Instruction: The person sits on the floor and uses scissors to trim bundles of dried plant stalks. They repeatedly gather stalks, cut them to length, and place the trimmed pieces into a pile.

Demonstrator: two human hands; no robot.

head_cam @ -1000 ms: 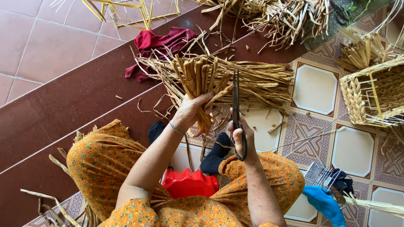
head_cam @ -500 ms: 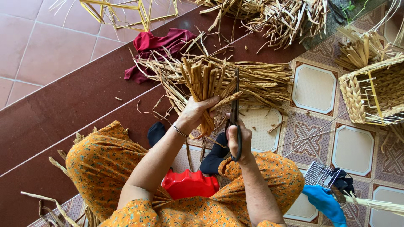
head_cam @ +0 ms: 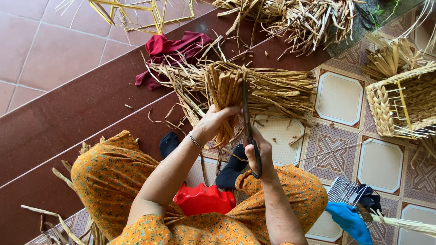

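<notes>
My left hand (head_cam: 212, 123) grips a bundle of dried straw strips (head_cam: 225, 93), holding it upright above my lap. My right hand (head_cam: 259, 149) is closed on the handles of black scissors (head_cam: 249, 124), whose blades point up along the right side of the bundle. Behind the bundle a larger heap of loose straw (head_cam: 272, 90) lies on the floor.
A dark red cloth (head_cam: 170, 50) lies on the step. A half-woven straw basket (head_cam: 404, 102) on a wire frame stands at the right. A red plastic stool (head_cam: 204, 198) is under me, a yellow wire frame (head_cam: 136, 11) at the top, a blue cloth (head_cam: 349, 220) at lower right.
The scissors and my right hand have shifted slightly down and closer to the bundle; my left hand keeps its hold on the straw.
</notes>
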